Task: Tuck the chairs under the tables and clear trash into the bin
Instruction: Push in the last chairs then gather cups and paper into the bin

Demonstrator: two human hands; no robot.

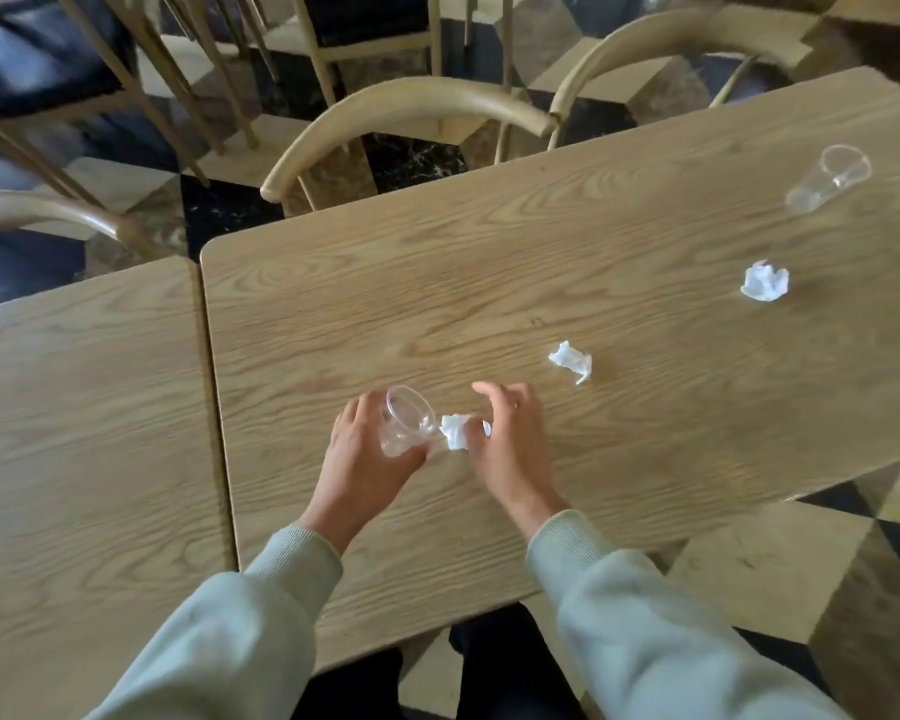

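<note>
My left hand [365, 459] holds a clear plastic cup [405, 423] tilted on its side just above the wooden table [437, 283]. My right hand [510, 444] pinches a crumpled white tissue [454, 431] right at the cup's base. Two more crumpled tissues lie on the table: one [571, 360] to the right of my right hand, another [765, 283] farther right. A second clear cup [827, 179] lies on its side near the far right. Two wooden chairs, one [406, 109] in the middle and one [661, 41] to the right, stand at the table's far edge.
A second wooden table [84, 433] butts against the left side. Another chair back [48, 210] shows at far left, with more chairs and dark cushions [48, 54] beyond. The floor is a patterned tile [780, 563] of beige, brown and black.
</note>
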